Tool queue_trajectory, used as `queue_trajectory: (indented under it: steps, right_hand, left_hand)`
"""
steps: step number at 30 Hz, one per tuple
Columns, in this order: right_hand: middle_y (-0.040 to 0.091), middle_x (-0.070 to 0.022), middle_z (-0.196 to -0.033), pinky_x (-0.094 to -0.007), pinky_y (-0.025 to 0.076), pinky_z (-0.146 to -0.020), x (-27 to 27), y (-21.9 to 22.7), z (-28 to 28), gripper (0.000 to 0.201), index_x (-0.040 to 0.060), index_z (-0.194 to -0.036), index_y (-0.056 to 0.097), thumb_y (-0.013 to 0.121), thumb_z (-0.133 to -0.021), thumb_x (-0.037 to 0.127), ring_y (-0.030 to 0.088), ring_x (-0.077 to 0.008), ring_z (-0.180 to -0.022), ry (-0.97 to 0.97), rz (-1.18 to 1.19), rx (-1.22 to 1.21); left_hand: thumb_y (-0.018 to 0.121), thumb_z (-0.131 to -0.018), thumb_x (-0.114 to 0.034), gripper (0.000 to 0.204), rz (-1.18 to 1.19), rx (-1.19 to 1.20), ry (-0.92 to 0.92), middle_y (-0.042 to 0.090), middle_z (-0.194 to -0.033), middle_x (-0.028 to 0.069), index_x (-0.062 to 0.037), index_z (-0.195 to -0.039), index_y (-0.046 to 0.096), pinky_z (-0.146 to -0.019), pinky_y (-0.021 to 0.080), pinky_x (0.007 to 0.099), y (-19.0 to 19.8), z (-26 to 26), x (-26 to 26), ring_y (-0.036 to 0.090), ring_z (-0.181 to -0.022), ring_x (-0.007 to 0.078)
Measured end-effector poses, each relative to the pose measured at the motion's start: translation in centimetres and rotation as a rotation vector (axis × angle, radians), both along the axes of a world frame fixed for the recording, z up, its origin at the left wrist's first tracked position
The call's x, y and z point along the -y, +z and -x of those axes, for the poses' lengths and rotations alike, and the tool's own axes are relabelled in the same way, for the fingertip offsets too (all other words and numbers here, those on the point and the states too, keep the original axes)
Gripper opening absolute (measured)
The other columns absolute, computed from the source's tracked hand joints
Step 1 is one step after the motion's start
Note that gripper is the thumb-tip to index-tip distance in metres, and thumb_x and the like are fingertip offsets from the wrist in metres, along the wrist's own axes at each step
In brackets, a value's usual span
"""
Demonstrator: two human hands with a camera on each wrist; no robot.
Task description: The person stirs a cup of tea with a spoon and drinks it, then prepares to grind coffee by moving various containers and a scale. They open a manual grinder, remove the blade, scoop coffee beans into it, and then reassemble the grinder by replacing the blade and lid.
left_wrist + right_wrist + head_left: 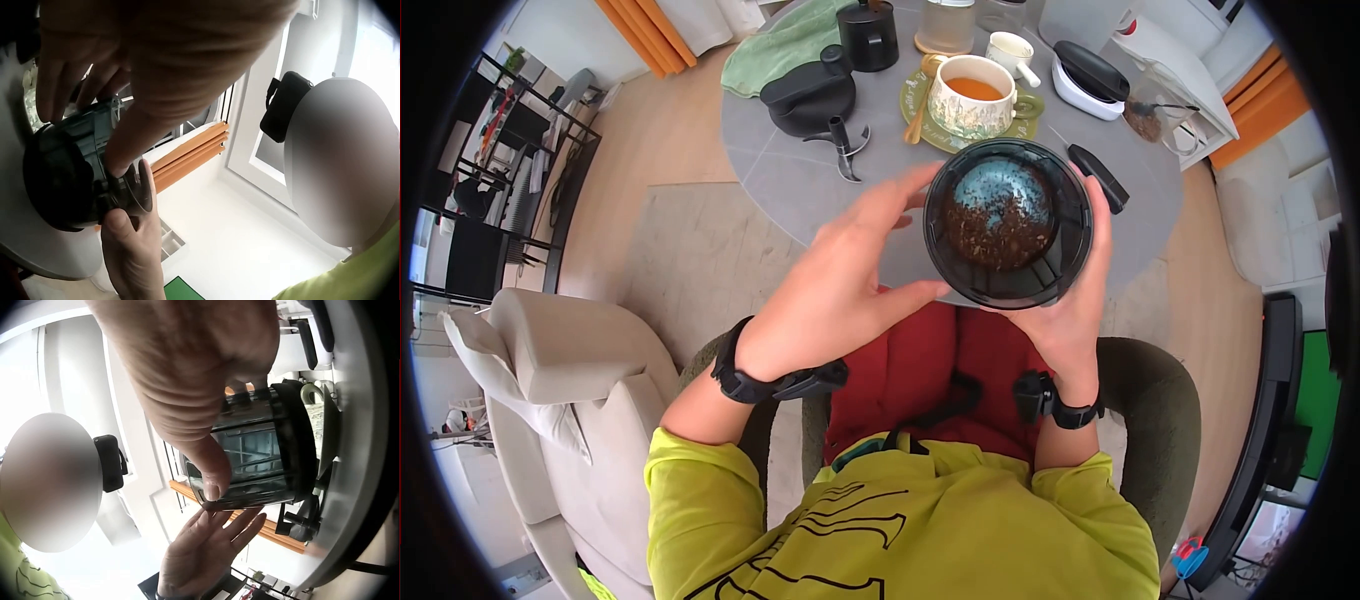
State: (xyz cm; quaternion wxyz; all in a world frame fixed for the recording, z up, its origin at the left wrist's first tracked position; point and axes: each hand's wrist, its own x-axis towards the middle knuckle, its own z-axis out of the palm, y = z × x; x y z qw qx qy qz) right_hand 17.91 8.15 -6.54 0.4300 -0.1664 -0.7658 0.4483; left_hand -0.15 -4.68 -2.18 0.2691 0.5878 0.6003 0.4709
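Note:
A dark see-through jar [1080, 215] is tilted so its round mouth faces up toward me in the head view. Brown, dark flakes [997, 240] cover part of its bottom. My right hand [1062, 325] grips it from the right, thumb along the side in the right wrist view [215, 475]. Beside its left side is my left hand [840, 265], fingers fairly straight and spread, fingertips and thumb right at the wall. A two-winged metal blade [842, 150] with a black hub stands on the table beyond the left hand.
On the grey round table [770, 165] stand a black rounded appliance part [810, 97], a black canister [867, 35], a green cloth [770, 50] and a cup [972, 108] of orange liquid on a green saucer [915, 95]. A black-handled utensil [1100, 178] lies right of the jar.

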Motion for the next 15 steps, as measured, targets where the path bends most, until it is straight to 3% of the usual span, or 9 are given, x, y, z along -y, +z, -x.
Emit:
queue_trajectory:
  steps: [2,6,9,11,13,15]
  right_hand:
    - [0.034,-0.0153,-0.147,-0.0407,0.036,-0.111,0.2,0.3,0.0,0.125,0.0031,-0.150,0.014,0.093,-0.054,0.014,0.042,-0.0271,-0.132,-0.024,-0.062,-0.031]
    - [0.036,-0.0157,-0.145,-0.0404,0.036,-0.110,0.7,0.7,-0.7,0.121,0.0027,-0.150,0.016,0.092,-0.057,0.015,0.043,-0.0271,-0.131,-0.002,0.009,-0.024]
    - [0.033,-0.0195,-0.147,-0.0401,0.037,-0.109,0.5,0.8,-1.6,0.110,-0.0001,-0.148,0.021,0.089,-0.062,0.013,0.042,-0.0283,-0.132,-0.069,-0.097,0.149]
    - [0.035,-0.0199,-0.145,-0.0400,0.037,-0.109,0.5,0.6,-1.6,0.113,-0.0001,-0.148,0.022,0.090,-0.060,0.014,0.043,-0.0282,-0.131,-0.119,0.284,-0.059]
    - [0.037,-0.0203,-0.144,-0.0397,0.037,-0.108,0.5,0.9,-1.9,0.116,0.0000,-0.149,0.020,0.091,-0.058,0.014,0.043,-0.0272,-0.130,-0.143,0.219,-0.029]
    - [0.038,-0.0199,-0.143,-0.0396,0.037,-0.109,1.2,1.8,-2.4,0.117,0.0002,-0.150,0.019,0.091,-0.058,0.012,0.043,-0.0271,-0.130,0.057,0.156,0.034]
  left_hand:
    - [0.078,-0.071,-0.001,0.082,-0.121,-0.201,0.015,0.048,-0.141,0.0161,-0.0017,-0.142,0.037,-0.106,0.041,0.0400,0.5,-0.2,0.2,0.051,-0.126,0.0306]
    - [0.079,-0.069,-0.001,0.083,-0.140,-0.232,0.032,0.048,-0.141,0.0154,-0.0030,-0.141,0.040,-0.104,0.042,0.0402,1.1,-0.6,0.5,0.052,-0.124,0.0306]
    - [0.079,-0.068,-0.001,0.086,-0.111,-0.266,0.038,0.052,-0.138,0.0136,-0.0060,-0.143,0.038,-0.103,0.042,0.0411,1.9,-0.6,0.9,0.053,-0.124,0.0281]
    - [0.078,-0.067,0.000,0.088,-0.063,-0.156,0.095,0.054,-0.135,0.0128,-0.0076,-0.145,0.036,-0.104,0.041,0.0411,2.7,-0.5,1.4,0.053,-0.124,0.0271]
    - [0.077,-0.067,0.001,0.090,-0.073,-0.122,0.137,0.056,-0.133,0.0120,-0.0089,-0.146,0.034,-0.105,0.039,0.0411,2.9,0.1,1.5,0.052,-0.124,0.0264]
    - [0.076,-0.067,0.002,0.092,-0.096,-0.127,0.160,0.057,-0.132,0.0115,-0.0097,-0.147,0.033,-0.106,0.038,0.0411,2.9,0.7,1.5,0.052,-0.124,0.0260]
